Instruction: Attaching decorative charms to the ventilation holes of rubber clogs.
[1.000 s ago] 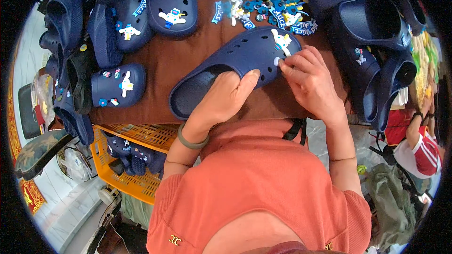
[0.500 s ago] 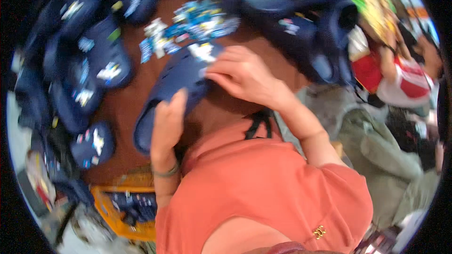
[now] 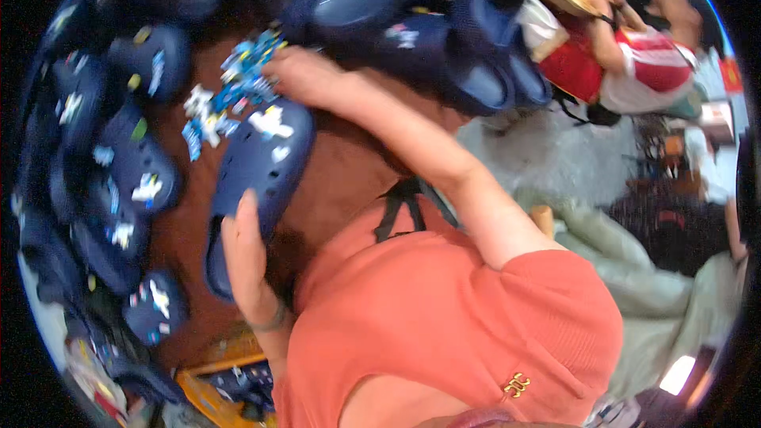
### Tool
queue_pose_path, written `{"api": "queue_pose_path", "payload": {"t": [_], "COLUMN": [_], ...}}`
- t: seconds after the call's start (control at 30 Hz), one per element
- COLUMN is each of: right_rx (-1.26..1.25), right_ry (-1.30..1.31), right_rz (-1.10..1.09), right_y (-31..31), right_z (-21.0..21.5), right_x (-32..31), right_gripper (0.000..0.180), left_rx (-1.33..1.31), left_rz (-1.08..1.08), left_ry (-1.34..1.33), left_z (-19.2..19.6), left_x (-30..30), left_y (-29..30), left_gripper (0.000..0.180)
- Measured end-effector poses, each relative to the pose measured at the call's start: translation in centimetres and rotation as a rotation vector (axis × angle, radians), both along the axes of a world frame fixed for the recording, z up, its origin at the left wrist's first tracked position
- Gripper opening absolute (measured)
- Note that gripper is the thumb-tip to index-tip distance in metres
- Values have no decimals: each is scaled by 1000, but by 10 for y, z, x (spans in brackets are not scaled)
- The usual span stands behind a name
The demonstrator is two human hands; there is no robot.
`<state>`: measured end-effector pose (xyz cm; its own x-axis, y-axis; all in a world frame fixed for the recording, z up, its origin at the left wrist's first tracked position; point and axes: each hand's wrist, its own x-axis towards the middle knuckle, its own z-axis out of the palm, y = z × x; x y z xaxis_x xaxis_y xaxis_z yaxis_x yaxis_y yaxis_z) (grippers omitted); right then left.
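A navy blue clog [image 3: 252, 160] with holes in its upper lies on the brown tabletop [image 3: 333, 160], toe pointing away from me. On its toe sit a white figure-shaped charm [image 3: 271, 122] and a small white heart charm [image 3: 280, 154]. My left hand [image 3: 247, 257] grips the clog by its side near the heel opening, thumb raised along it. Beyond the toe, my right hand [image 3: 305, 78] reaches to the edge of a pile of blue, white and yellow shoe charms [image 3: 244, 71]. Its fingertips are blurred and partly hidden, so whether they hold a charm does not show.
More navy clogs with charms [image 3: 143, 166] crowd the left side. Other navy clogs [image 3: 476, 71] stand at the far right. An orange crate [image 3: 198, 392] with dark things inside is at lower left. Another person [image 3: 658, 63] in white and red works at upper right.
My right hand has left the clog's toe and moved away to the charm pile. A white heart charm now shows on the clog where those fingers were. My left hand still holds the clog.
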<state>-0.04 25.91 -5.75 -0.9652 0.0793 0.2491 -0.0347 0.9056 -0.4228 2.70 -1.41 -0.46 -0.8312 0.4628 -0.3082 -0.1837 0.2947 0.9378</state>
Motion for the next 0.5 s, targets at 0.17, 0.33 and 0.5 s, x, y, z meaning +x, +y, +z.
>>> {"api": "queue_pose_path", "payload": {"t": [0.17,0.33,0.5], "right_rx": [51,-88,-339], "right_ry": [35,131,170], "right_rz": [68,3,-3], "right_y": [15,11,10], "right_z": [0,1,-1], "right_x": [5,13,15], "right_gripper": [29,27,22], "left_rx": [-115,29,53], "left_rz": [-502,-326,-274], "left_ry": [998,460,332], "left_z": [-18,-1,1], "left_x": [-16,-2,-3], "left_y": [-7,1,-1], "left_gripper": [24,22,23]}}
